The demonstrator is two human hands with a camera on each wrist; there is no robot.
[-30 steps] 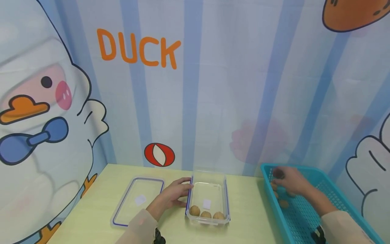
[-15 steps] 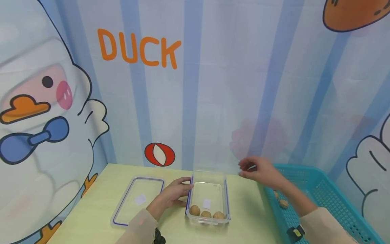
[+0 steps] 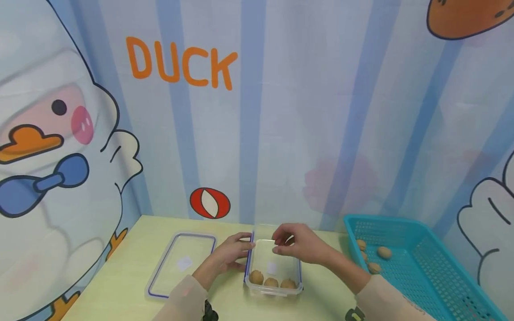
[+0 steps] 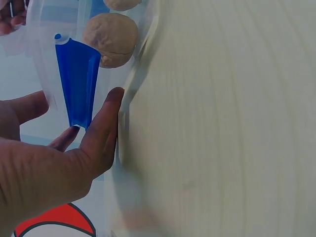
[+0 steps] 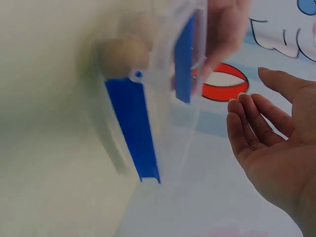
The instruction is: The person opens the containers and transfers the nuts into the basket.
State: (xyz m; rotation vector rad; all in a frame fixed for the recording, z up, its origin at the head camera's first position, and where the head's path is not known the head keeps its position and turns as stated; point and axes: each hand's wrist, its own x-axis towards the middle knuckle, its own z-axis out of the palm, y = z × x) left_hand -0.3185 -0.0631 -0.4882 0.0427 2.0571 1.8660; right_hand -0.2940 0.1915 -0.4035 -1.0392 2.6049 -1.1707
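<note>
A clear plastic food container [image 3: 275, 292] with blue side latches stands mid-table, three walnuts [image 3: 271, 282] in a row at its near end. Straight fingers of my left hand [image 3: 230, 253] rest against its left side; in the left wrist view a fingertip lies by the lower edge, near the blue latch [image 4: 79, 81]. My right hand [image 3: 303, 243] is above the far right part of the container, fingers loosely bent. In the right wrist view, a gap shows between thumb and fingers of the right hand [image 5: 281, 158], with nothing visible in it.
A clear lid [image 3: 160, 263] with a blue seal lies left of the container. On the right, a turquoise perforated basket [image 3: 437, 285] bears several walnuts [image 3: 384, 253] along its left side. A printed cloth backdrop [image 3: 297, 111] rises behind the table.
My right hand has come out of the basket and moved left to above the container. The left hand stays at the container's side, and the three walnuts in it have not moved.
</note>
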